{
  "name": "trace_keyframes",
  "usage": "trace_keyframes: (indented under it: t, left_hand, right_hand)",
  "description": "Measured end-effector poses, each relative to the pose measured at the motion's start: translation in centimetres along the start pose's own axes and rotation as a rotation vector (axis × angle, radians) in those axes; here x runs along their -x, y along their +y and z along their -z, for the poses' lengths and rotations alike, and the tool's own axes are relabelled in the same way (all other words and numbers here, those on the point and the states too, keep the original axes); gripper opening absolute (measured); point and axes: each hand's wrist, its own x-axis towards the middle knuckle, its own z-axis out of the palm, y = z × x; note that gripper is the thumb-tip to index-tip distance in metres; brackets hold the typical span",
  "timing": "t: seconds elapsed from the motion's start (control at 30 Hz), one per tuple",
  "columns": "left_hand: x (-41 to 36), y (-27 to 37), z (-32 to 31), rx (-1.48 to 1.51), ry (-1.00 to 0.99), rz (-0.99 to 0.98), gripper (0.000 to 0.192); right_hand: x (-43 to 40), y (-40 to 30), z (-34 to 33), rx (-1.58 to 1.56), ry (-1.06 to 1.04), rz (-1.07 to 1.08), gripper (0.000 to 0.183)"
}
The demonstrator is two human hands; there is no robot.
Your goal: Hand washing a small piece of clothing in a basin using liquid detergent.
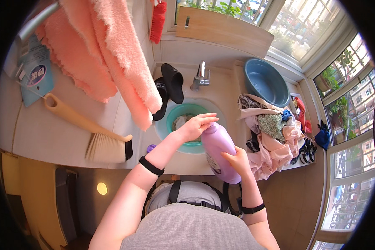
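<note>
A large pale purple plastic bottle [220, 145] with a label is tilted, its neck towards a green basin [169, 122]. My right hand [239, 159] grips the bottle's body, thumb on the near side. At the neck is my left hand [193, 126], its fingers stretched over the bottle's top; the mouth is hidden there. Whitish cloth [181, 122] lies inside the basin, partly covered by my left hand and forearm. The basin sits in the round white sink [161, 125]. On the counter left of the sink lies a small purple cap [151, 148].
A chrome faucet [201, 78] and black slippers [172, 82] are behind the sink. To the right are a heap of clothes [270, 134] and a blue-grey basin [266, 82]. Pink fluffy towels [122, 59] and a wooden-handled brush [103, 137] hang at left. A board [222, 29] leans against the window.
</note>
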Motion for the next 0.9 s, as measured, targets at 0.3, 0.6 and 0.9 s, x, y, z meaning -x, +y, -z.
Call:
trace_keyframes:
  t: [0.3, 0.6, 0.9]
  left_hand:
    - [-1.6, -0.1, -0.4, -0.127, 0.068, 0.031, 0.022]
    - [-2.1, 0.2, -0.8, -0.728, 0.383, 0.261, 0.041]
    - [0.4, -3.1, 2.6, -0.275, 0.562, 0.496, 0.054]
  right_hand:
    - [-0.3, 0.3, 0.0, 0.050, 0.021, 0.021, 0.034]
    - [-0.7, -0.2, -0.4, 0.159, -0.014, 0.072, 0.035]
    - [-1.6, -0.9, -0.8, 0.202, 0.020, 0.024, 0.045]
